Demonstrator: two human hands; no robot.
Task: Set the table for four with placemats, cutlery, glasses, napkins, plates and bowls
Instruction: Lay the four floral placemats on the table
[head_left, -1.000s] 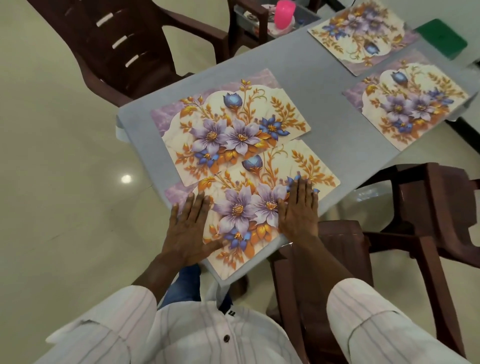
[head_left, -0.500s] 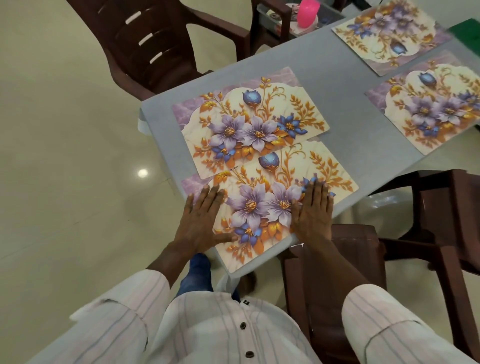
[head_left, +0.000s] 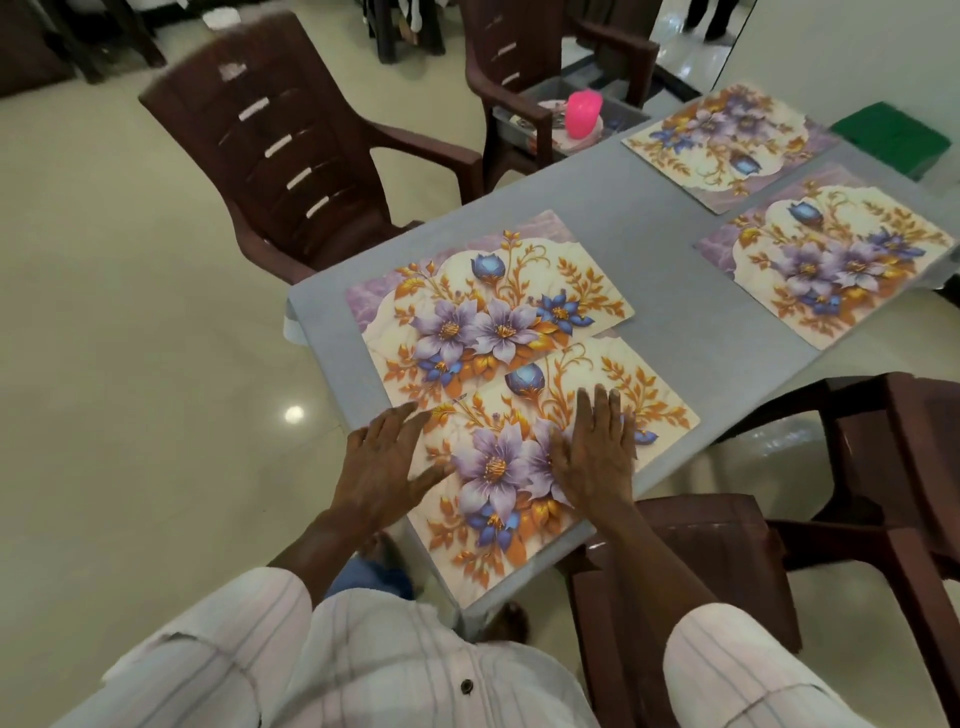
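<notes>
The nearest placemat (head_left: 498, 467) stays at the near corner of the table (head_left: 665, 260), its far edge touching the 2nd placemat (head_left: 488, 312). Both hands remain flat and released, gripping nothing. The right hand (head_left: 597, 457) has slid from the mat's right edge toward the middle and now covers part of a purple flower. The left hand (head_left: 384, 467) now spreads its fingers wider at the left edge.

Dark brown plastic chairs (head_left: 291, 150) ring a grey table (head_left: 670, 249) on a glossy cream floor (head_left: 130, 364).
</notes>
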